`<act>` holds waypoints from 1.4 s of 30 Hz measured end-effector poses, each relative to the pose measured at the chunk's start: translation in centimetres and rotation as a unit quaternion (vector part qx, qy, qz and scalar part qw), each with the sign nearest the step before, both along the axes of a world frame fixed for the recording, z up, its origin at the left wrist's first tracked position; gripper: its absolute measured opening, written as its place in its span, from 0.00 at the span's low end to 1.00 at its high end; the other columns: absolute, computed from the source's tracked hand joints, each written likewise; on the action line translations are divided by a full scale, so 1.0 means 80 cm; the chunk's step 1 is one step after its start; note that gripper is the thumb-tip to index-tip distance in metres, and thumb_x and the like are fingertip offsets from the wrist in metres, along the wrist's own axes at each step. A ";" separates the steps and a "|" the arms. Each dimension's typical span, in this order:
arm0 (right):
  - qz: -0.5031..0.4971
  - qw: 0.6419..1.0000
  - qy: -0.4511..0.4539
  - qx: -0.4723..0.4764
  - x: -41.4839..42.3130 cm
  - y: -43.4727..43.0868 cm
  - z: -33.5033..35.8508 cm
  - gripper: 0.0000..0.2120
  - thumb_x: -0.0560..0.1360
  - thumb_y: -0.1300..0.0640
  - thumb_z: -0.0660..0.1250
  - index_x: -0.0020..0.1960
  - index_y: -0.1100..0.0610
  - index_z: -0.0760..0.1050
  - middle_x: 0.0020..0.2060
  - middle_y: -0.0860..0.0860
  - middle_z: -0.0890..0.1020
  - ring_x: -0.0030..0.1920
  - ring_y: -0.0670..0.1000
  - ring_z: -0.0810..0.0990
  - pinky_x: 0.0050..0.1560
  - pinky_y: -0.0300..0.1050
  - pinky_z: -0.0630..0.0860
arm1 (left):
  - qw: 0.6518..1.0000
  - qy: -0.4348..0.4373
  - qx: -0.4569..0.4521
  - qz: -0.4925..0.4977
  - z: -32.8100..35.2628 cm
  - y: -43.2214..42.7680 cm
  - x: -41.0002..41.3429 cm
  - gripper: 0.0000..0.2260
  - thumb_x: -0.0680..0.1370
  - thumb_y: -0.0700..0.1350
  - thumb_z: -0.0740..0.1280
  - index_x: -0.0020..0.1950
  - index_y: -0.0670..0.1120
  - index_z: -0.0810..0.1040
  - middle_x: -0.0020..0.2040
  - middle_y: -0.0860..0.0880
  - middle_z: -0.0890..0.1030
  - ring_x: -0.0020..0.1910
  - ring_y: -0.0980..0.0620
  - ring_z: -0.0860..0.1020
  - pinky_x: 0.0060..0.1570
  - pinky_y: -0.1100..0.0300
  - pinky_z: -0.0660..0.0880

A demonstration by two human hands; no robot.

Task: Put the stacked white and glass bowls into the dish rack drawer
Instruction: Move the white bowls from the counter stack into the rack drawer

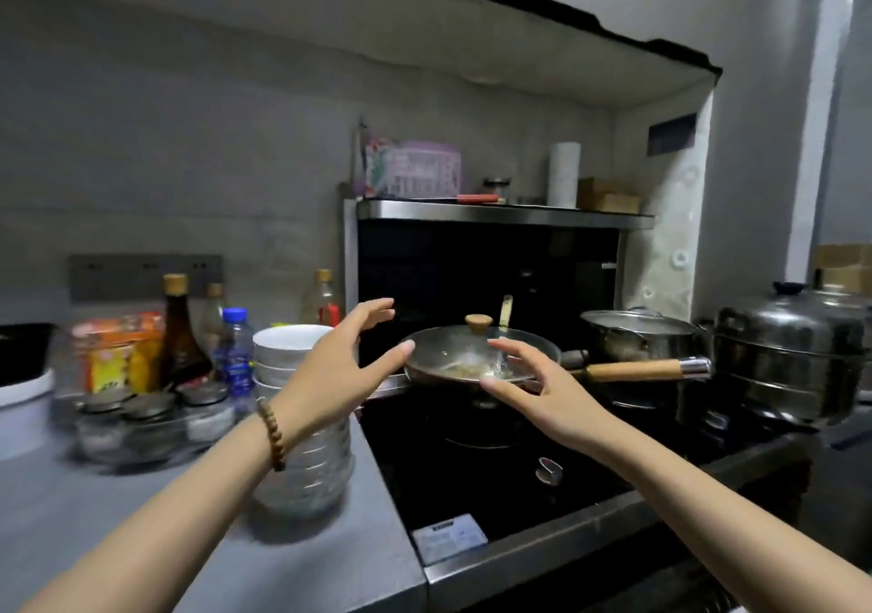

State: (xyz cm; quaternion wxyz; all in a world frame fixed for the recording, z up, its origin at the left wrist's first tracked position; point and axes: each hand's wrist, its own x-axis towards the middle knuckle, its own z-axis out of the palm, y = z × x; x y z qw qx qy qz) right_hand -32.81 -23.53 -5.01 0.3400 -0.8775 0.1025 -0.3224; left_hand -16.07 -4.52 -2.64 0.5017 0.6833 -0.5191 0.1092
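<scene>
A stack of white bowls (283, 353) sits on top of a stack of glass bowls (311, 475) on the grey counter (118, 518), just left of the cooktop. My left hand (339, 367) hovers open in front of the stack, fingers spread, hiding its middle; a bead bracelet is on that wrist. My right hand (533, 386) is open too, held over the cooktop to the right of the stack, empty. Neither hand touches the bowls. No dish rack drawer is in view.
A lidded wok (476, 357) with a wooden handle sits on the black cooktop (495, 485). A steel pot (637, 334) and a steamer pot (792, 353) stand to the right. Sauce bottles (181, 329), a water bottle (236, 353) and spice jars (151, 414) crowd the counter left of the bowls.
</scene>
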 end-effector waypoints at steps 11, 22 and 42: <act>0.090 0.995 0.036 -0.001 0.139 0.062 0.031 0.32 0.69 0.38 0.68 0.70 0.43 0.64 0.70 0.43 0.68 0.69 0.45 0.68 0.67 0.43 0.68 | 0.991 0.067 0.034 0.115 -0.002 0.109 0.113 0.28 0.71 0.60 0.67 0.68 0.53 0.68 0.68 0.55 0.71 0.65 0.58 0.69 0.64 0.60 0.66; 0.098 0.990 0.051 0.093 0.224 0.069 0.008 0.36 0.65 0.37 0.72 0.69 0.46 0.66 0.70 0.49 0.70 0.67 0.48 0.71 0.66 0.45 0.68 | 0.975 0.196 0.057 0.091 -0.035 0.088 0.166 0.42 0.61 0.69 0.68 0.70 0.51 0.64 0.71 0.51 0.68 0.62 0.59 0.67 0.60 0.62 0.64; 0.096 0.987 -0.036 0.121 0.248 0.079 -0.001 0.22 0.65 0.44 0.75 0.56 0.51 0.78 0.56 0.45 0.81 0.61 0.44 0.77 0.63 0.42 0.71 | 0.973 0.222 0.022 0.057 -0.046 0.056 0.182 0.30 0.67 0.63 0.68 0.65 0.54 0.67 0.59 0.56 0.72 0.59 0.56 0.71 0.38 0.73 0.72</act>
